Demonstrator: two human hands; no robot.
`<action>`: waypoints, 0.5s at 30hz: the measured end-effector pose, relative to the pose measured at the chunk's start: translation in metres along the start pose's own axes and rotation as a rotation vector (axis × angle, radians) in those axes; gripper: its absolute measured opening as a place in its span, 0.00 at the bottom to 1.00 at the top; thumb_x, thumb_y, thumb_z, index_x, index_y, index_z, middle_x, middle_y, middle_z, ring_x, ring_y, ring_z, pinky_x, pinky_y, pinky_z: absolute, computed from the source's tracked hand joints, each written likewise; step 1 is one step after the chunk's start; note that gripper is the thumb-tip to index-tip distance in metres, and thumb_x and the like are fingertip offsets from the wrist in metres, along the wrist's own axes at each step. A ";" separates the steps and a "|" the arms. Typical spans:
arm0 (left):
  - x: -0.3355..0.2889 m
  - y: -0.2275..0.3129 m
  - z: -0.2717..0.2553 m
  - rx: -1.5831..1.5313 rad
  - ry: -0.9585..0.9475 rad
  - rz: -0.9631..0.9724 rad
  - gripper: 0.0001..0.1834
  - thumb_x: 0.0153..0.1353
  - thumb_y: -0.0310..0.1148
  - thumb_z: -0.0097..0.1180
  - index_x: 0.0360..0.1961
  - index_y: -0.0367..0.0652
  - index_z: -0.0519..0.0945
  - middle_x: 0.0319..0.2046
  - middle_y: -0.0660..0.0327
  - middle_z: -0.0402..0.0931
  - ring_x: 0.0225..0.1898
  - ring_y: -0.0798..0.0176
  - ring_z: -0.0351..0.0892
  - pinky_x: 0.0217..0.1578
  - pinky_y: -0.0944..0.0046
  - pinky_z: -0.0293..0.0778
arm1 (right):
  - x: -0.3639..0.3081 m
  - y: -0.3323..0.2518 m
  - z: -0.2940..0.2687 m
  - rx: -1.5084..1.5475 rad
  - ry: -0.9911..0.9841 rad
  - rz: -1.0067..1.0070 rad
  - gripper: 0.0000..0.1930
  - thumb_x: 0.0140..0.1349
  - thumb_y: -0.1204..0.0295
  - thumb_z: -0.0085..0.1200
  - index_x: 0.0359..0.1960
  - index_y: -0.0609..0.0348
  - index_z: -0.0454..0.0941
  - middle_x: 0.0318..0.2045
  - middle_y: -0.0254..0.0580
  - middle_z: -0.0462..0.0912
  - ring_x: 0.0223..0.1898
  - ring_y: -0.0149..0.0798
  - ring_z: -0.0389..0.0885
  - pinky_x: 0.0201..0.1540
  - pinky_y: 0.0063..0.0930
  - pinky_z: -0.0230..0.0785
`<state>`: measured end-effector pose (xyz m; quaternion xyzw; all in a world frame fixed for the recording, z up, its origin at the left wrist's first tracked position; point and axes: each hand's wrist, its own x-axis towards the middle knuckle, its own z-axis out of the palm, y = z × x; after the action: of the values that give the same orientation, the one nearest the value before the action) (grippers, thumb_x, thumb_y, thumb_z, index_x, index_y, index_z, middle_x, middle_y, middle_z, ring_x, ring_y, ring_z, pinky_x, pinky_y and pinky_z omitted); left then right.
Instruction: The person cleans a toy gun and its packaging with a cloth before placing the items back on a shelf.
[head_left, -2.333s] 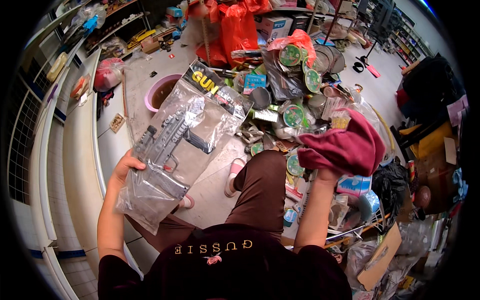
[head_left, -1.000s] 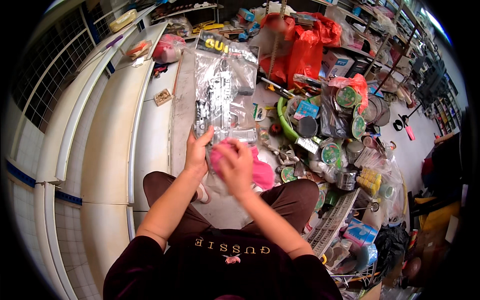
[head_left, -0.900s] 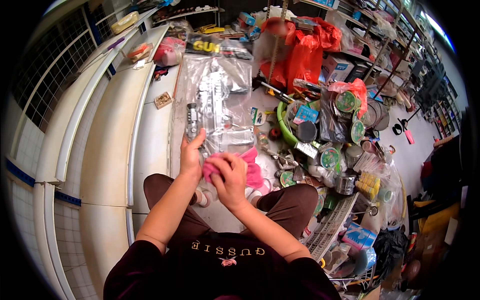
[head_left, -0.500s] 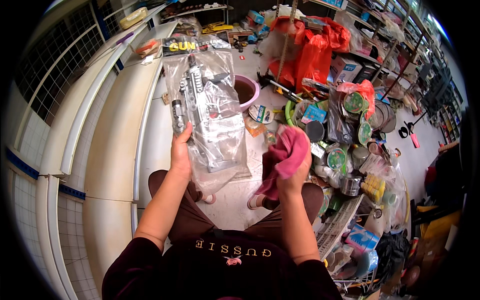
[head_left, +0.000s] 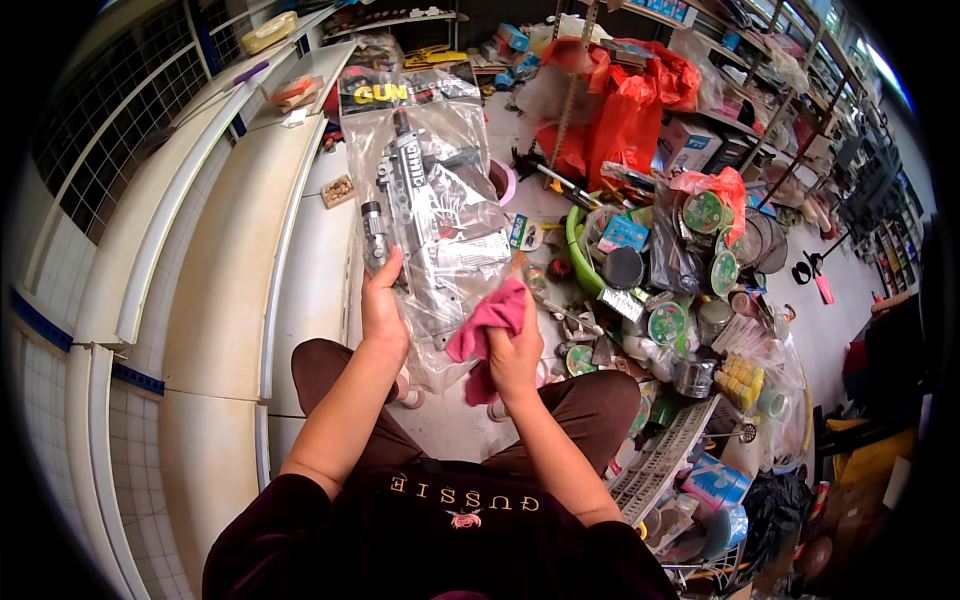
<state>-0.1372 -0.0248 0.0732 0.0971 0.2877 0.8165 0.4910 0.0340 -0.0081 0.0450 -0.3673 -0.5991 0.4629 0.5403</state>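
My left hand (head_left: 384,305) grips the left edge of a clear plastic bag with a grey toy gun (head_left: 415,200) inside and a dark printed header at its top. The package stands nearly upright before me. Bunched in my right hand (head_left: 516,358) is a pink cloth (head_left: 490,325), which lies against the lower right part of the bag. Part of the cloth hangs down below my fingers. Behind the package, a pink basin (head_left: 505,183) is mostly hidden.
Pale empty shelves (head_left: 235,260) run along my left. A large heap of wares with a green basin (head_left: 580,250), round tins and a white plastic basket (head_left: 665,460) fills the floor to my right. Red plastic bags (head_left: 630,115) stand behind it.
My right hand has come left and down with the cloth, from beside the package onto its lower right. The package has shifted slightly right and now covers more of the pink basin.
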 end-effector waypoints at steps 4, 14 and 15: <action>0.012 0.009 0.000 -0.055 -0.001 0.110 0.21 0.60 0.33 0.55 0.54 0.44 0.69 0.46 0.62 0.74 0.46 0.62 0.74 0.48 0.60 0.71 | 0.010 0.054 -0.055 0.152 0.101 0.200 0.18 0.67 0.60 0.43 0.50 0.60 0.70 0.45 0.40 0.76 0.44 0.35 0.76 0.48 0.30 0.69; -0.010 -0.015 0.019 -0.070 -0.200 0.152 0.31 0.60 0.43 0.56 0.60 0.41 0.63 0.56 0.60 0.67 0.56 0.58 0.66 0.60 0.56 0.59 | 0.089 -0.004 -0.009 0.516 -0.196 0.097 0.24 0.61 0.76 0.46 0.60 0.61 0.62 0.53 0.38 0.71 0.51 0.30 0.70 0.55 0.23 0.62; -0.012 -0.014 0.019 -0.069 -0.200 0.160 0.31 0.60 0.43 0.56 0.60 0.41 0.63 0.56 0.60 0.67 0.56 0.58 0.66 0.60 0.56 0.59 | 0.088 -0.011 -0.009 0.486 -0.198 0.055 0.24 0.58 0.80 0.46 0.58 0.63 0.65 0.53 0.39 0.72 0.52 0.31 0.70 0.56 0.22 0.60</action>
<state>-0.1119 -0.0232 0.0820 0.1835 0.2002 0.8489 0.4535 0.0308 0.0732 0.0822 -0.1959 -0.5100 0.6415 0.5385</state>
